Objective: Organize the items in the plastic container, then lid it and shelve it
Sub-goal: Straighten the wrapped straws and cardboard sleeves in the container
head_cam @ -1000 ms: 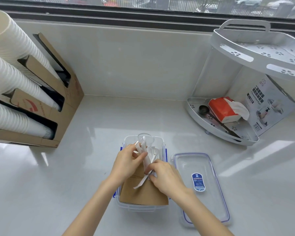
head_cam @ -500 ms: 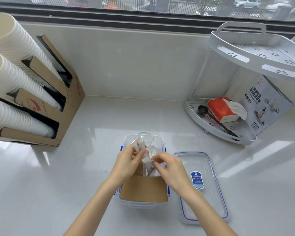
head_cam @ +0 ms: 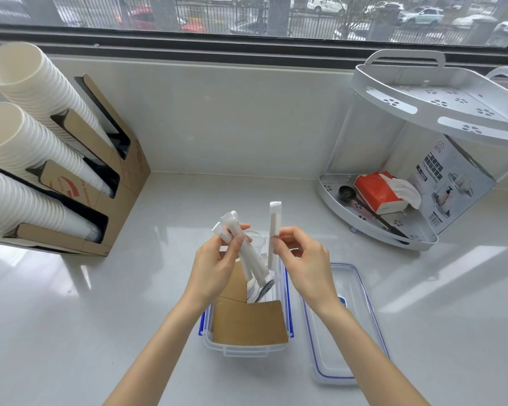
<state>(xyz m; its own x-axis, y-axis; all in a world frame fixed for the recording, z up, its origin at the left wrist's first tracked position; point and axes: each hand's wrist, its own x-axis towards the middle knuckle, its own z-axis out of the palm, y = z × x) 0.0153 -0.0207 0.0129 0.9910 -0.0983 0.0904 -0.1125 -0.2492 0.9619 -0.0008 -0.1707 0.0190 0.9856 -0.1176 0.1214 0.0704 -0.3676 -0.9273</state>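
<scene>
A clear plastic container with blue clips stands on the counter in front of me. Brown paper sleeves lie in its near half and a clear cup is partly hidden at its far end. My left hand holds a bundle of wrapped white utensil packets above the container. My right hand pinches a single wrapped white packet upright, apart from the bundle. The clear lid with a blue seal lies flat to the right of the container.
A cardboard dispenser with stacks of white paper cups fills the left. A white two-tier corner shelf at the right holds a red tissue pack, a black scoop and a printed box. A window runs along the back.
Both hands rose out of the container. The right hand pulled one packet away from the bundle, which stays in the left hand. The camera moved closer.
</scene>
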